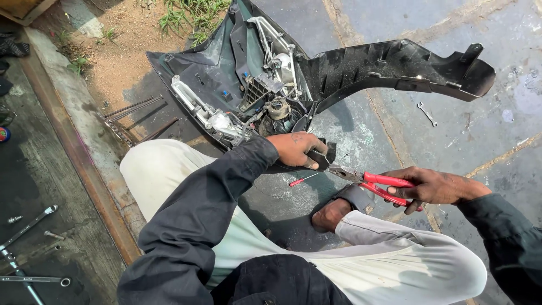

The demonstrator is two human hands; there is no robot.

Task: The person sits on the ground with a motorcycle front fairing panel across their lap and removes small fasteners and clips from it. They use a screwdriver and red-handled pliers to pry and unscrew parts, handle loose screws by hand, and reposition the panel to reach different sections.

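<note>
A large black plastic scooter body panel (350, 73) lies inside-up on the stained concrete floor (485, 130), its long curved arm reaching to the right, with white lamp housings and wiring showing in its hollow. The person sits over its near edge, cream trousers (361, 260) spread and a bare foot (330, 214) on the floor. The left hand (296, 149) lies on the panel's near edge, its fingers closed over the black plastic. The right hand (432, 186) has its fingers wrapped round the red-handled pliers (372, 183), whose metal nose points left, just beside the left hand. A small red-handled screwdriver (302, 181) lies on the floor below the pliers. Steel spanners (28, 226) lie far left, and a small wrench (427, 113) lies right of the panel.
</note>
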